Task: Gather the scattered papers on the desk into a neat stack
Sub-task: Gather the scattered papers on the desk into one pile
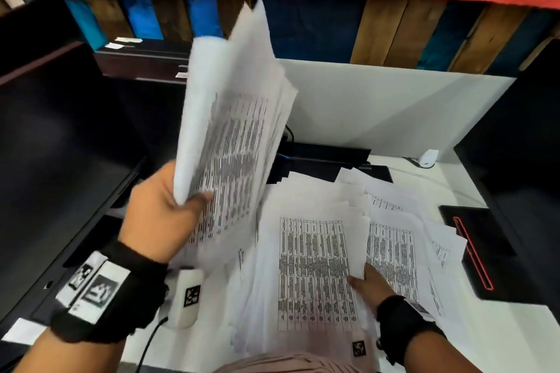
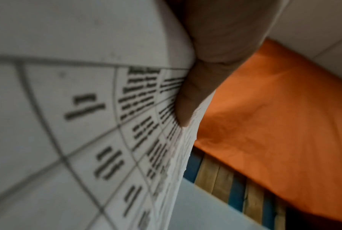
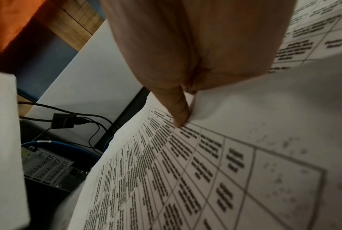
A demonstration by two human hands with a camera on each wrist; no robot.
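My left hand (image 1: 169, 206) grips a thick bundle of printed papers (image 1: 233, 118) by its lower left edge and holds it upright above the desk. In the left wrist view the thumb (image 2: 187, 99) presses on the bundle of papers (image 2: 67, 124). Scattered papers (image 1: 315, 269) printed with tables lie fanned over the white desk (image 1: 521, 333). My right hand (image 1: 368, 280) pinches the right edge of the top sheets of that spread. In the right wrist view my thumb (image 3: 178, 112) lies on the printed sheet (image 3: 185, 171) while the fingers go under it.
Dark monitors stand at the left (image 1: 60, 136) and right (image 1: 521, 142). A black box with a red outline (image 1: 472, 248) sits right of the papers. Behind them are a black device with cables (image 1: 321, 157), a white partition (image 1: 378, 106) and a small white object (image 1: 428, 158).
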